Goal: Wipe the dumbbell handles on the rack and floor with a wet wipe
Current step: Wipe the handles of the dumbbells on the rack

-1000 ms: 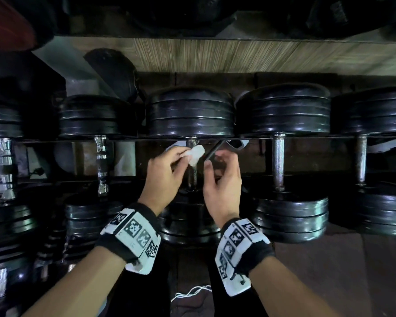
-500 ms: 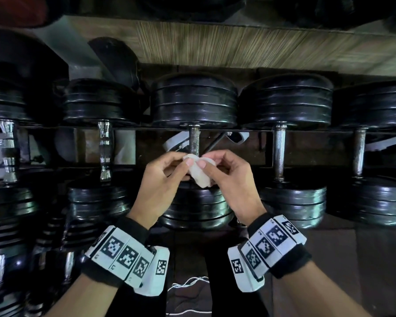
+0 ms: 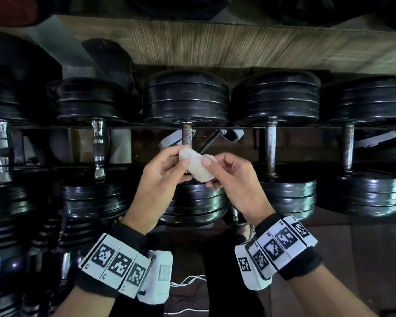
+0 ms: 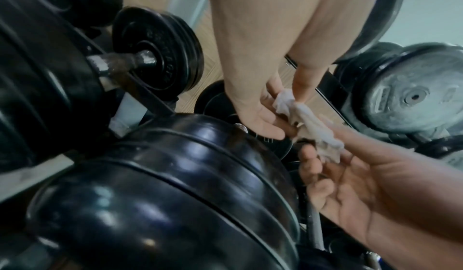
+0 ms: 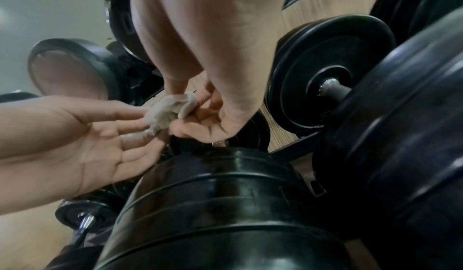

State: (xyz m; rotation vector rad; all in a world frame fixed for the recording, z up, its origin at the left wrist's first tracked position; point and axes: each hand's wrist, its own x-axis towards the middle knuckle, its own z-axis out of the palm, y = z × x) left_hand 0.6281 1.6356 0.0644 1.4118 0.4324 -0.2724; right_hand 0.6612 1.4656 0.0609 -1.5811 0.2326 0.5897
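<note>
A crumpled white wet wipe is held in front of the middle dumbbell's handle on the rack. My left hand pinches its left end between thumb and fingers. My right hand pinches its right end the same way. The lower part of that handle is hidden behind the wipe and my hands. In the left wrist view the wipe stretches from my left hand to my right hand. The right wrist view shows the wipe bunched between both sets of fingertips.
Black plate dumbbells lie in a row on the rack. Bare steel handles stand to the right and chrome ones to the left. A wooden-look wall panel is behind. Floor and a white cable lie below.
A second ago my left hand alone held the wipe up at the middle handle. Both hands have since come down a little, and my right hand has taken the wipe's other end.
</note>
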